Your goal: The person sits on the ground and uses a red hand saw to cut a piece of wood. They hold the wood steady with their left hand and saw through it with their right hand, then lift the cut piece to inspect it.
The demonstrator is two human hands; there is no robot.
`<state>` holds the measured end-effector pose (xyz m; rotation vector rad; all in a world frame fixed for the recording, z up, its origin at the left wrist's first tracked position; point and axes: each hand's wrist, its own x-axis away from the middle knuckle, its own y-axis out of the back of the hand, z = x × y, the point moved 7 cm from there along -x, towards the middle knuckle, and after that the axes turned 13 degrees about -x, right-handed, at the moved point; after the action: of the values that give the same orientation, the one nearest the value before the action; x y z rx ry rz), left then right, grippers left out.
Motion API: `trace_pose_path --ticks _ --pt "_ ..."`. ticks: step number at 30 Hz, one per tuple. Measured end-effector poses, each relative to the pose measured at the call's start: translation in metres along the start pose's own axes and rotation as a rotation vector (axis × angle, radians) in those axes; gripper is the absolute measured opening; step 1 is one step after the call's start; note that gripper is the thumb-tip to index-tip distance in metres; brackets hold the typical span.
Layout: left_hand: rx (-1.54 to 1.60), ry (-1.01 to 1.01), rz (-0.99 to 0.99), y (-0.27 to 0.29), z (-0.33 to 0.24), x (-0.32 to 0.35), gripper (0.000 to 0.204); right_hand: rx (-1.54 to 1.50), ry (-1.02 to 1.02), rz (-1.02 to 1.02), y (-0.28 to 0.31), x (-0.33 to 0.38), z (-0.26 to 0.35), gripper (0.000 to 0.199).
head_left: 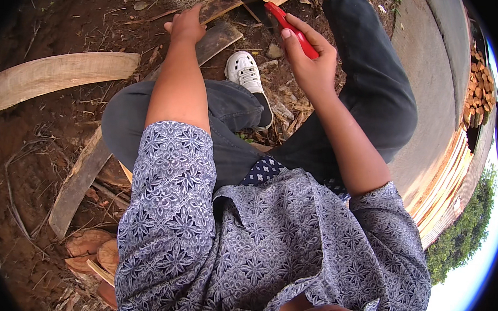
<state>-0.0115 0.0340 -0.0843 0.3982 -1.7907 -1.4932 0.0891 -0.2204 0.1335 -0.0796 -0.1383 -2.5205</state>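
Note:
My right hand (313,60) is wrapped around the red handle (291,30) of a handsaw, thumb along its side. The saw's dark blade (249,2) runs from the handle toward the upper left and lies across a wooden plank (225,6); its far end leaves the picture. My left hand (187,25) is stretched out at the plank's left end, fingers apart and seemingly lying against it. Part of its underside is hidden. Below that plank, a darker weathered board (216,43) slants across the ground, partly behind my left forearm.
A pale curved-looking board (56,79) lies on the soil at left, with a grey board (79,183) below it. Cut wood pieces (92,245) sit at lower left. My white shoe (245,70) stands between my bent legs. Stacked logs (478,93) and sawn planks (444,183) are at right.

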Motion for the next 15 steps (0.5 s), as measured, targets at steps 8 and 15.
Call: trace_pose_path --ticks 8,15 --pt "-0.007 -0.022 -0.039 -0.006 0.005 -0.008 0.076 0.041 0.031 0.013 -0.001 0.005 0.007 0.037" --pt "-0.027 -0.050 -0.029 -0.020 0.016 -0.020 0.083 0.117 0.009 0.090 0.020 0.059 0.023 0.044"
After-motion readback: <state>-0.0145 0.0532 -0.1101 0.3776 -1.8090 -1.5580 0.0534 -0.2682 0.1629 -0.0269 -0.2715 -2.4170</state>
